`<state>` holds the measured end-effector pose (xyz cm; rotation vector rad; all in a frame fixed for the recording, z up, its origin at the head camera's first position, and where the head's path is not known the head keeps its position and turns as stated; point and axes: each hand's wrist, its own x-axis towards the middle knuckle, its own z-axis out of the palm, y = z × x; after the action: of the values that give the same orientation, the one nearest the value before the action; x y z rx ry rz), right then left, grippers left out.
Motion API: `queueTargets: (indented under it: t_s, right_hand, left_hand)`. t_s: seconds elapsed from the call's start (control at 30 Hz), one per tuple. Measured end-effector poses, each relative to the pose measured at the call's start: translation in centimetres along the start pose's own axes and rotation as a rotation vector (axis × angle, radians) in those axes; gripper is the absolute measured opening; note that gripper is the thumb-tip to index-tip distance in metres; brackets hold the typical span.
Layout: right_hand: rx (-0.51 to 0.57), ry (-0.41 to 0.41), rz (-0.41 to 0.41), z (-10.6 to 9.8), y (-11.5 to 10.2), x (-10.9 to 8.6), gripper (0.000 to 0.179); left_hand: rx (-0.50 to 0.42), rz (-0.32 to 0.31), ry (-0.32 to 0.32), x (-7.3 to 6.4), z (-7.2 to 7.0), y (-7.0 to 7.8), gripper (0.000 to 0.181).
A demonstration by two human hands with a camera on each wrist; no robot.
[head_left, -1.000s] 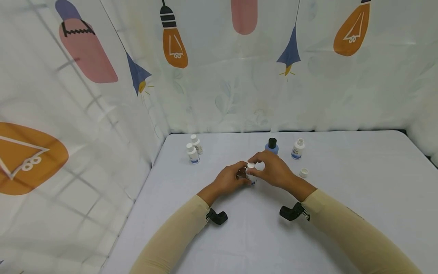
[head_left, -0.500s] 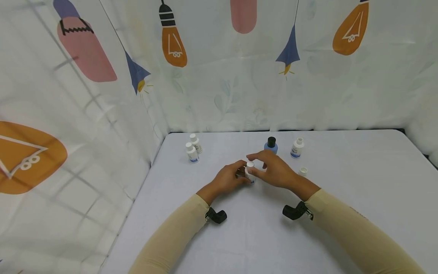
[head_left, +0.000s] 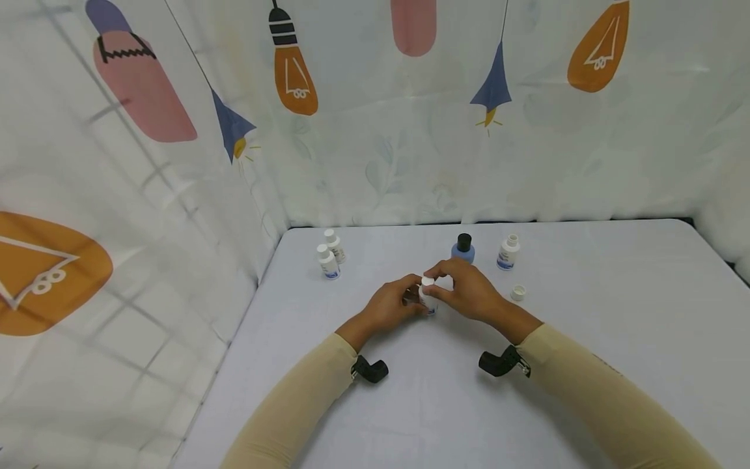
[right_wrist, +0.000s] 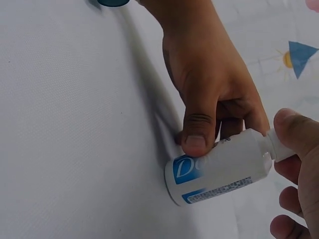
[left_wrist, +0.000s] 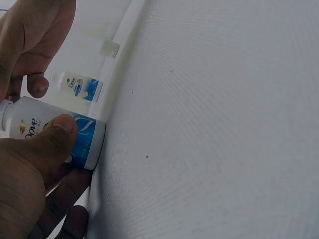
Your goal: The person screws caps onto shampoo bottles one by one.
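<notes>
One broad table (head_left: pixel 433 404), white cloth covering. Left hand (head_left: pixel 388 307), thumb and fingers gripping the bottle body. Right hand (head_left: pixel 471 292), nearer the neck, thumb and finger pinching the cap. One small white plastic bottle with blue-and-white label (right_wrist: pixel 234 164), roughly upright on the cloth, between both hands. One round white plastic cap (head_left: pixel 428 281), topmost on the bottle's long axis, above the left grip.

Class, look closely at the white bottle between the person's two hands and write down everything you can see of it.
The white bottle looks like smooth plastic, with sloping shoulders and a white cap. A blue patch marks its lower body, near the word "Dove" and other small print. It is roughly upright, its base at the table. The left hand has a grip around its body; the right hand pinches the cap. How tightly the cap sits is unclear.
</notes>
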<state>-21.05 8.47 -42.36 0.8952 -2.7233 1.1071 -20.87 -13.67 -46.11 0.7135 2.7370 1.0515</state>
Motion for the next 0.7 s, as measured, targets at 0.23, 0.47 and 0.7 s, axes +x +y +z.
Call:
queueTargets:
  t_s: [0.23, 0.47, 0.7]
  right_hand:
    - [0.013, 0.038, 0.083, 0.5, -0.2, 0.0, 0.027]
    - [0.046, 0.002, 0.076, 0.0, -0.1, -0.1, 0.052]
    - [0.049, -0.056, -0.068, -1.0, -0.2, -0.4, 0.043]
  left_hand:
    - [-0.018, 0.006, -0.005, 0.0, -0.1, 0.1, 0.048]
    - [-0.027, 0.015, -0.002, 0.0, 0.0, 0.0, 0.048]
    - [-0.040, 0.037, 0.004, 0.0, 0.1, -0.1, 0.048]
